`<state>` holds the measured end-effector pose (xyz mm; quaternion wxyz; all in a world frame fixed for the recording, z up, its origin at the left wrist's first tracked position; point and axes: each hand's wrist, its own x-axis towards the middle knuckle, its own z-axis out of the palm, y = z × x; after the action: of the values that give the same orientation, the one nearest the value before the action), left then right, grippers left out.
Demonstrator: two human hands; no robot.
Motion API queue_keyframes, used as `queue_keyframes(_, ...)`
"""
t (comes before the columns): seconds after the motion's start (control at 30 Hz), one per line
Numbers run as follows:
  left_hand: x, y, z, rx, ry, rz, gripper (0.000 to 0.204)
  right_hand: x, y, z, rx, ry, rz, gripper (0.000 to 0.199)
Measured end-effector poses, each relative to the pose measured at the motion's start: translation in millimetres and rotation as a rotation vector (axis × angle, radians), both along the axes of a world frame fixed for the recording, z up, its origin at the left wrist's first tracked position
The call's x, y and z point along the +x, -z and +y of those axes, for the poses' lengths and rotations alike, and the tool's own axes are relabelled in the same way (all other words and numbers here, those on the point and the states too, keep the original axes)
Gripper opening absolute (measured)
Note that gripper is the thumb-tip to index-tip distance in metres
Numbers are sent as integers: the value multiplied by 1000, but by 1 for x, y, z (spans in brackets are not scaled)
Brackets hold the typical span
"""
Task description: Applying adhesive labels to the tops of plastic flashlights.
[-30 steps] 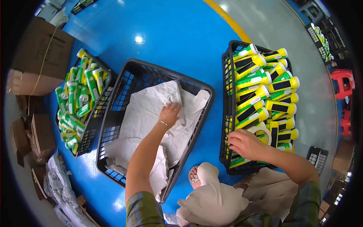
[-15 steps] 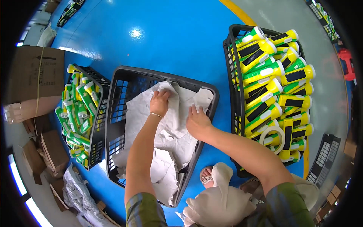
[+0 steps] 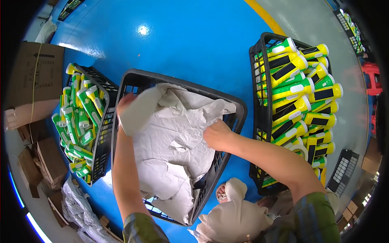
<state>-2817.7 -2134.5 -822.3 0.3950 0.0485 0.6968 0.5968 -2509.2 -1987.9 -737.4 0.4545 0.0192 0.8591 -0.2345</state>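
Observation:
Crumpled off-white paper (image 3: 174,125) with torn edges lines the black plastic basket (image 3: 239,107) in front of me. My left hand (image 3: 125,103), smeared by motion, is at the basket's left rim, with a raised flap of the paper in its grip and partly hiding the fingers. At the paper's right edge, inside the basket's right wall, my right hand (image 3: 217,135) is closed, its fingers curled on the paper. Whatever lies under the paper is hidden.
On the right stands a black basket (image 3: 265,170) heaped with yellow-green flashlights (image 3: 293,89), a tape roll (image 3: 298,150) among them. Another basket (image 3: 99,150) of flashlights (image 3: 77,117) is at left, near cardboard boxes (image 3: 40,77). Blue floor (image 3: 190,44) lies beyond.
My left hand has moved left from the middle of the paper to the basket's left rim, lifting a flap. My right hand has closed at the right edge. The view has shifted slightly.

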Motion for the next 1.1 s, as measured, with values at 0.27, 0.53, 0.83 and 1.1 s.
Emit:
queue_keyframes(0.27, 202, -100, -7, -232, 455, 1080, 52, -14, 32, -3, 267, 258, 430, 71)
queue_keyframes(0.53, 58, 57, 48, -886, 842, 1213, 76, 0, 67, -5, 287, 237, 272, 90)
queue_keyframes(0.83, 96, 18, 67, -816, 504, 1602, 49, 42, -10, -32, -76, 806, 1186, 14)
queue_keyframes(1.1, 159, -65, 52, -184, 587, 1525, 33, 223, -92, -43, 88, 546, 1025, 17)
